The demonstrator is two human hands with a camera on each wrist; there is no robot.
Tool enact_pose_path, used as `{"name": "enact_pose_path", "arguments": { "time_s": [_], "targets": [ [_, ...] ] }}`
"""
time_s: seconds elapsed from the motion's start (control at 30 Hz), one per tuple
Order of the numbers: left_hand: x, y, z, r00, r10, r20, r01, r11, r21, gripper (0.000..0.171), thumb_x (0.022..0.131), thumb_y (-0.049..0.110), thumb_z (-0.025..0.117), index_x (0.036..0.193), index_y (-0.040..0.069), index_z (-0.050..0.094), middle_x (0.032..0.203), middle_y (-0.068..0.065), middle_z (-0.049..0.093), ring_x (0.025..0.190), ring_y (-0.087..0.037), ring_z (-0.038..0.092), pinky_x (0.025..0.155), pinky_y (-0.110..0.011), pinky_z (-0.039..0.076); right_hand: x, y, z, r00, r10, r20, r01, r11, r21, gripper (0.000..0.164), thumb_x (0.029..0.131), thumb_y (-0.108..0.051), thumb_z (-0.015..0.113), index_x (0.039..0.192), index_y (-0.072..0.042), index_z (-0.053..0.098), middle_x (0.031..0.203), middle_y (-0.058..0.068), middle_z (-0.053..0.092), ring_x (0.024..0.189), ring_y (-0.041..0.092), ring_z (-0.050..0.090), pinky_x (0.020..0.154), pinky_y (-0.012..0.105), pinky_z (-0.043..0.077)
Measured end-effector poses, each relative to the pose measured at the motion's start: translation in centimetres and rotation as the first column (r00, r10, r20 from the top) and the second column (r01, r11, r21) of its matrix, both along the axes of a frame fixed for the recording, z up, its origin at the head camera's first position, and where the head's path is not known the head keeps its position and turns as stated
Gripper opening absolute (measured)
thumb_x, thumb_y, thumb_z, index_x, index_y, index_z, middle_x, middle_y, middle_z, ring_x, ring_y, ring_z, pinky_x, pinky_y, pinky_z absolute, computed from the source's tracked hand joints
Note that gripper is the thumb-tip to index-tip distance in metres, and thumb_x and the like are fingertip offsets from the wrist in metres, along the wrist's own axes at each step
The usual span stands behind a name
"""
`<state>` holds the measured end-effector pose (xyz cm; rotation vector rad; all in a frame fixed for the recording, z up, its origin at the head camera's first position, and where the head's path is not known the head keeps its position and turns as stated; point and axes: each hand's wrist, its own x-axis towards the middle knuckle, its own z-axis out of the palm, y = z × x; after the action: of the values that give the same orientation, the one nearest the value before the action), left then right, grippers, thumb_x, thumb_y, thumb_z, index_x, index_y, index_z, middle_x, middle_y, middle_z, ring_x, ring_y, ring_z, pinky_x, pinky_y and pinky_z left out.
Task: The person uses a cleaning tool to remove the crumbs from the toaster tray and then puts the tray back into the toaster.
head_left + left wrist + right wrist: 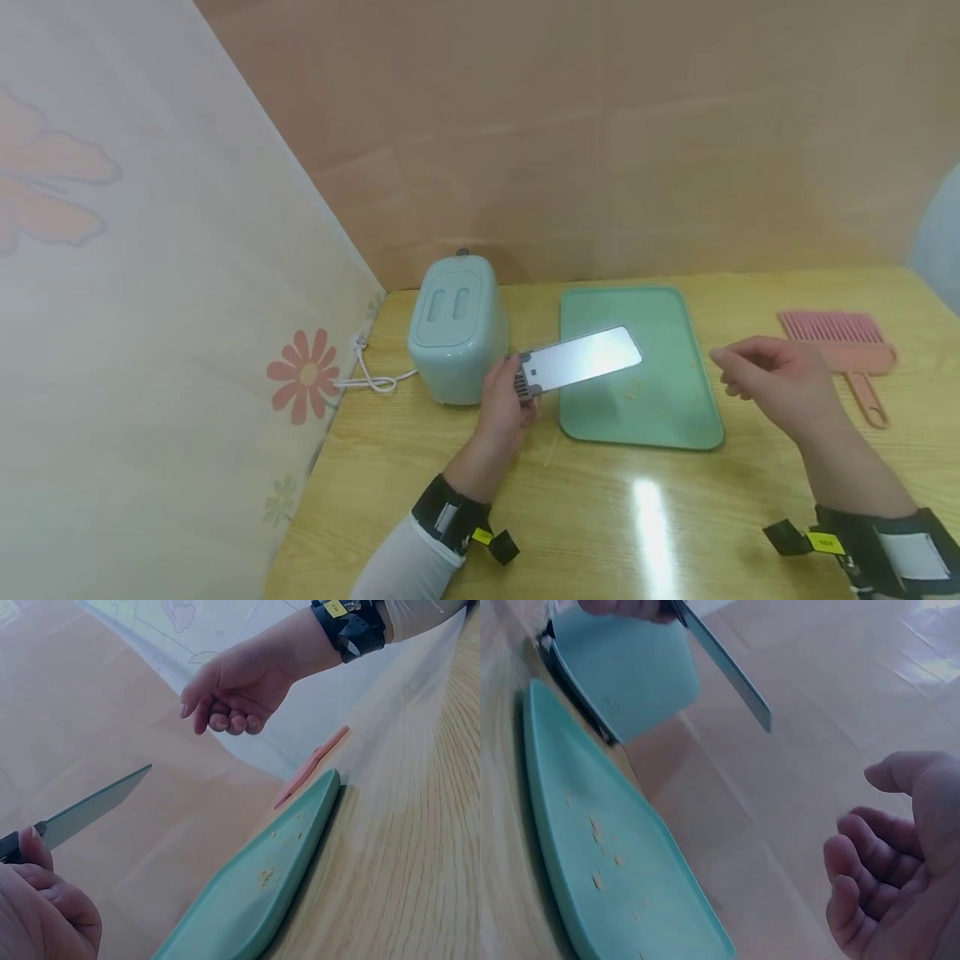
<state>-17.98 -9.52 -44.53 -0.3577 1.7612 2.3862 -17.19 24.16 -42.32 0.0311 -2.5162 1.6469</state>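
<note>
My left hand [506, 400] grips the dark slotted end of a crumb tray [583, 360], a flat, shiny metal plate held up over the left part of a green serving tray [637, 417]. Seen edge-on in the left wrist view, the crumb tray [97, 810] looks thin and slants upward. Bits of crumbs [596, 881] lie on the green tray. To the right of that tray my right hand [780, 383] hovers with loosely bent fingers and holds nothing. In the right wrist view its thumb stands apart from the fingers [862, 855].
A pale green toaster [457, 333] with two slots in its lid stands just left of my left hand, its white cord [382, 383] coiled by the wall. A pink brush [847, 346] with a handle lies at the right, beyond my right hand. Wood-grain table [570, 517] underneath.
</note>
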Motion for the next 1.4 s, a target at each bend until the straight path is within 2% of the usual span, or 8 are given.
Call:
{"name": "enact_pose_path", "arguments": {
  "time_s": [0.27,0.57,0.7,0.93,1.07,1.2,1.33,1.4],
  "targets": [
    [0.5,0.1,0.8,0.999,-0.025,-0.031,0.027,0.999,0.041,0.038,0.101,0.042,0.046,0.121,0.014,0.059,0.092,-0.005,0.063,0.063,-0.012,0.056,0.048,-0.02,0.04,-0.3,-4.7,-0.9,0.961,0.273,-0.038,-0.275,0.959,-0.072,0.016,0.095,-0.016,0.064,0.09,-0.001,0.069,0.07,0.01,0.066,0.06,0.024,0.062,0.055,0.033,0.055],
    [1.1,0.5,0.6,0.98,-0.093,-0.174,0.111,0.989,0.099,0.038,0.101,0.034,0.049,0.133,0.015,0.054,0.097,-0.011,0.07,0.06,-0.009,0.059,0.039,-0.018,0.03,-0.6,-10.3,-2.4,0.872,0.487,0.049,-0.471,0.862,-0.19,0.026,0.095,-0.019,0.063,0.1,0.006,0.068,0.074,0.014,0.068,0.061,0.027,0.065,0.054,0.039,0.055],
    [1.3,0.9,0.4,0.974,-0.107,-0.2,0.135,0.982,0.133,0.04,0.1,0.029,0.051,0.139,0.019,0.049,0.108,-0.014,0.069,0.063,-0.009,0.063,0.038,-0.016,0.029,-0.8,-12.3,-2.6,0.86,0.504,0.084,-0.471,0.846,-0.25,0.031,0.095,-0.022,0.063,0.104,0.006,0.068,0.076,0.018,0.067,0.059,0.027,0.064,0.053,0.04,0.055],
    [1.6,1.3,0.3,0.969,-0.11,-0.222,0.143,0.979,0.142,0.043,0.1,0.024,0.052,0.142,0.017,0.047,0.114,-0.012,0.066,0.046,-0.004,0.035,0.038,-0.017,0.028,-1.2,-13.7,-2.5,0.848,0.515,0.126,-0.442,0.818,-0.369,0.032,0.096,-0.029,0.061,0.097,0.003,0.07,0.066,0.012,0.057,0.052,0.02,0.053,0.046,0.034,0.048],
    [1.7,1.5,0.1,0.962,-0.126,-0.241,0.162,0.977,0.137,0.044,0.1,0.023,0.051,0.143,0.015,0.046,0.113,-0.011,0.066,0.044,-0.004,0.034,0.038,-0.017,0.028,-1.4,-14.0,-2.4,0.853,0.51,0.107,-0.432,0.806,-0.404,0.032,0.096,-0.027,0.062,0.095,0.005,0.068,0.059,0.004,0.051,0.05,0.014,0.044,0.043,0.029,0.04],
    [1.8,1.6,0.0,0.966,-0.12,-0.231,0.15,0.982,0.119,0.04,0.098,0.024,0.055,0.137,0.018,0.053,0.102,-0.007,0.068,0.043,-0.004,0.034,0.037,-0.017,0.028,-1.6,-14.2,-2.2,0.855,0.507,0.107,-0.432,0.812,-0.392,0.032,0.095,-0.027,0.063,0.09,0.004,0.067,0.057,0.004,0.051,0.05,0.014,0.043,0.044,0.028,0.039],
    [2.0,2.0,-0.2,0.97,-0.127,-0.206,0.153,0.981,0.115,0.029,0.097,0.025,0.057,0.121,0.01,0.061,0.084,-0.005,0.07,0.039,-0.005,0.033,0.036,-0.018,0.027,-1.9,-14.1,-2.3,0.854,0.495,0.158,-0.404,0.824,-0.397,0.033,0.094,-0.03,0.064,0.082,0.0,0.065,0.059,0.005,0.054,0.052,0.015,0.046,0.048,0.028,0.042],
    [2.1,2.2,-0.3,0.971,-0.133,-0.199,0.156,0.982,0.106,0.024,0.097,0.026,0.058,0.111,0.007,0.063,0.08,-0.004,0.07,0.038,-0.005,0.032,0.036,-0.018,0.027,-2.1,-14.1,-2.4,0.846,0.501,0.183,-0.388,0.813,-0.435,0.032,0.094,-0.031,0.064,0.081,-0.001,0.065,0.062,0.004,0.057,0.053,0.015,0.048,0.049,0.027,0.042]
  ]
}}
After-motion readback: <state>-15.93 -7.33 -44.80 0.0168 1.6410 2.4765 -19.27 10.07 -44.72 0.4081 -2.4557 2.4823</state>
